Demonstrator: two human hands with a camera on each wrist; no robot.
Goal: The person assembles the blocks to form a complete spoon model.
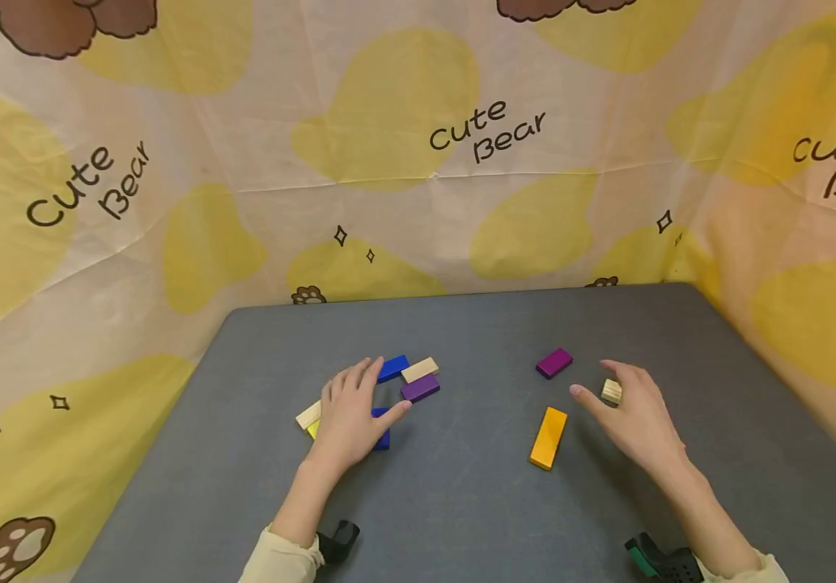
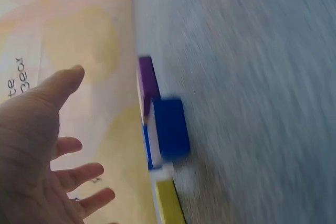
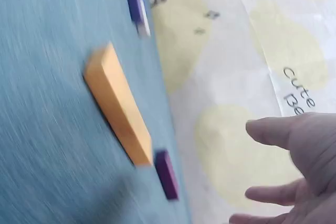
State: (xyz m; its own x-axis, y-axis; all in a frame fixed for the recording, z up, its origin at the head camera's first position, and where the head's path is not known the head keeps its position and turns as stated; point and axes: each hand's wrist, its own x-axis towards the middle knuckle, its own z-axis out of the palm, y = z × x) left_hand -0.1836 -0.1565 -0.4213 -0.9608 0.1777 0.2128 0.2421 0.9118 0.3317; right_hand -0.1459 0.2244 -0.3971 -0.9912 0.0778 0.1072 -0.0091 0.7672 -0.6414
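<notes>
My left hand point(image 1: 350, 417) hovers with spread fingers over the left group of wooden blocks, holding nothing. Around it show a far blue block point(image 1: 392, 368), a plain wood block point(image 1: 420, 370), a purple block point(image 1: 420, 388), a nearer blue block point(image 2: 171, 128), a yellow block point(image 2: 170, 202) and another pale block point(image 1: 308, 414); the hand partly hides some of them. On the right, my right hand point(image 1: 630, 409) is raised with its thumb apart and nothing in its grasp. It overlaps a small pale block point(image 1: 611, 392). An orange block point(image 1: 549, 438) and a magenta block point(image 1: 554, 363) lie to its left.
The blocks lie on a grey table point(image 1: 461, 502) with rounded far corners. A yellow and cream printed cloth point(image 1: 388, 210) hangs behind and along the sides. Black straps circle both wrists, the right strap point(image 1: 661, 559) with a green part.
</notes>
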